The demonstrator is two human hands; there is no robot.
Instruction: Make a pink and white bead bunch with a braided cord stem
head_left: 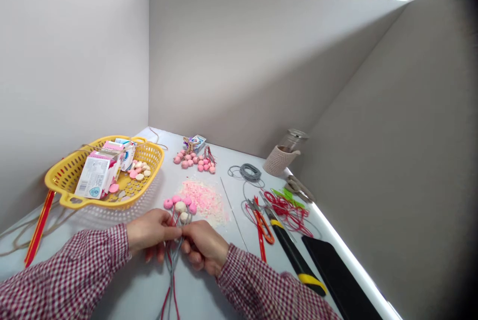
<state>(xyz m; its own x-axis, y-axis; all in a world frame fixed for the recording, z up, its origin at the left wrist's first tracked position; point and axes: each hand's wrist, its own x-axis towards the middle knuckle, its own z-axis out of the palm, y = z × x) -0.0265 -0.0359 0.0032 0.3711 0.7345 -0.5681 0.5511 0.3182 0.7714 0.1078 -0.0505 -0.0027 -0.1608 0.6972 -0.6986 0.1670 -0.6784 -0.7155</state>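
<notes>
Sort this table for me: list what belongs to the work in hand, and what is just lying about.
In hand: left hand and right hand, both pinching the wire stems, which are topped with pink and cream heads.

Lying about: yellow basket, pink crumb pile, grey wire coil, jar, orange snips, red wire tangle.

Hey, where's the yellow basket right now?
In the head view, the yellow basket sits on the left of the table near the left wall, beyond the left hand, which pinches the wired bunch, and left of the pink crumb heap.
</notes>
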